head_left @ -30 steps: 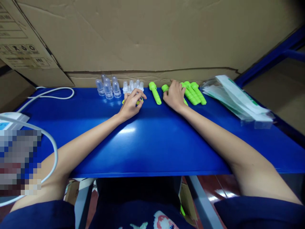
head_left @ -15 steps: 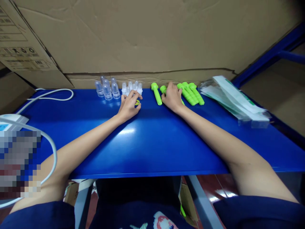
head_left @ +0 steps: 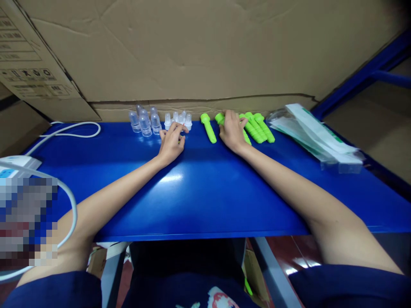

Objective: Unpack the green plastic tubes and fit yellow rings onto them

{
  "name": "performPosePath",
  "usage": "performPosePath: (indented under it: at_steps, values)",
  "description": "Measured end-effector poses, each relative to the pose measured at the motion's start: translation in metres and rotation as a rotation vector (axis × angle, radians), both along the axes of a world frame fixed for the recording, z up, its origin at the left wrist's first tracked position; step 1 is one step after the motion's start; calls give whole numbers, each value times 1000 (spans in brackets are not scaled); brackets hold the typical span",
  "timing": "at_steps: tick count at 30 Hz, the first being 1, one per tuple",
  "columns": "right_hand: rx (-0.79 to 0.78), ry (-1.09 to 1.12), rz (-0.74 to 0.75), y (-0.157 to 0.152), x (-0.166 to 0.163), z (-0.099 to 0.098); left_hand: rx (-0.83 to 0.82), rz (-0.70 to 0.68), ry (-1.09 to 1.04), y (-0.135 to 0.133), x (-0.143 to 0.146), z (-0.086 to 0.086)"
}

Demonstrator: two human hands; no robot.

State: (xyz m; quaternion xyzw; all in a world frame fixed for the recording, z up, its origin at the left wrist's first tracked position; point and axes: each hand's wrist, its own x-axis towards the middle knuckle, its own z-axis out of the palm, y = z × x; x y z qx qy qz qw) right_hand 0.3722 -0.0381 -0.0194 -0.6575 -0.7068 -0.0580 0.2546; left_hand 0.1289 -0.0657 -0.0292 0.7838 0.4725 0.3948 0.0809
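Observation:
My left hand [head_left: 172, 143] rests on the blue table with its fingers curled down. A sliver of yellow shows under them, from small yellow rings mostly hidden by the hand. Just behind it stand several small white caps with clear domes [head_left: 175, 116]. Left of those is a group of larger clear plastic domed cups [head_left: 145, 125]. My right hand [head_left: 233, 130] is closed over a bright green ribbed tube, partly covered by the fingers. To its left lies a single green tube with a wide head [head_left: 209, 128]; several more green tubes [head_left: 256, 128] lie side by side to its right.
Clear plastic bags with white and green card [head_left: 317, 132] lie at the table's right. A white cable [head_left: 72, 128] and a power strip [head_left: 19, 164] are at the left. Tall cardboard [head_left: 183, 55] backs the blue table [head_left: 205, 192].
My left hand has shifted slightly left, and the yellow rings have gone mostly out of sight under it. The right hand stays about where it was on the green tubes.

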Motion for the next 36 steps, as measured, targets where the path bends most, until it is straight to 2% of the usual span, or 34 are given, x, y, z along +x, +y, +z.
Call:
performPosePath:
  at_steps: [4, 11, 16, 20, 24, 28, 33, 36]
  values:
    - [62, 57, 73, -2, -2, 1, 24, -26, -60, 1, 1, -2]
    - [78, 100, 143, -3, -5, 0, 103, 135, 47, 0, 4, -10]
    - [167, 181, 218, 14, 5, -15, -2, 186, 212, -9, 6, 1]
    - [227, 196, 276, 26, 12, -25, -1, 192, 261, -16, 7, 10]
    - [298, 188, 315, 28, 14, -25, 83, 75, 121, -6, 4, 3]
    - [367, 152, 380, 21, 9, -19, 162, -27, -140, 11, -2, -12]
    - [434, 85, 456, 4, -6, -11, 45, -152, -424, 23, -5, -21]
    - [440, 22, 509, -10, -19, -7, 11, -159, -496, 26, -6, -23]
